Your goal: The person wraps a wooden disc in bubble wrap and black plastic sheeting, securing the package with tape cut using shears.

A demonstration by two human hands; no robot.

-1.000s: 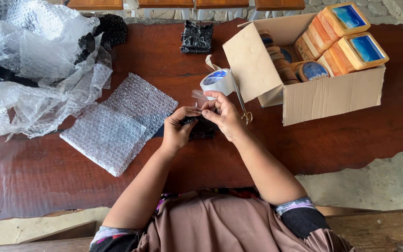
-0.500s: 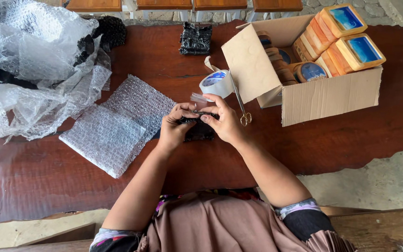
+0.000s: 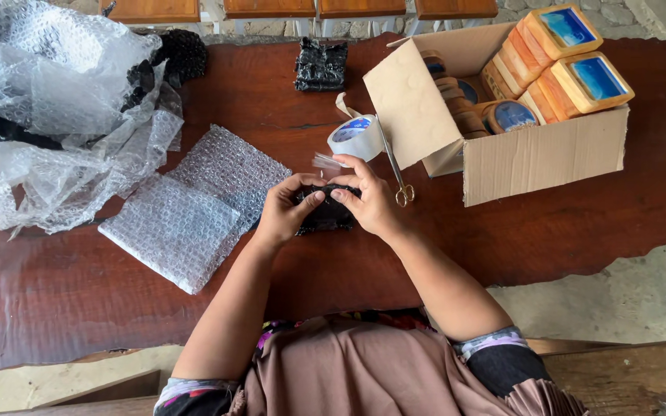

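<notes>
Both the left hand [image 3: 285, 214] and right hand [image 3: 370, 202] clasp a small black wrapped bundle [image 3: 325, 214] just above the surface [image 3: 502, 246], near the tape roll [image 3: 356, 137], where firm, even thumb pressure would likely seal the clear tape strip [image 3: 327, 161] smoothly.

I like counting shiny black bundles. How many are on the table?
2. One black bundle lies at the table's far edge, left of the box. The other is held between the left hand and right hand. More may hide under the bubble wrap.
</notes>
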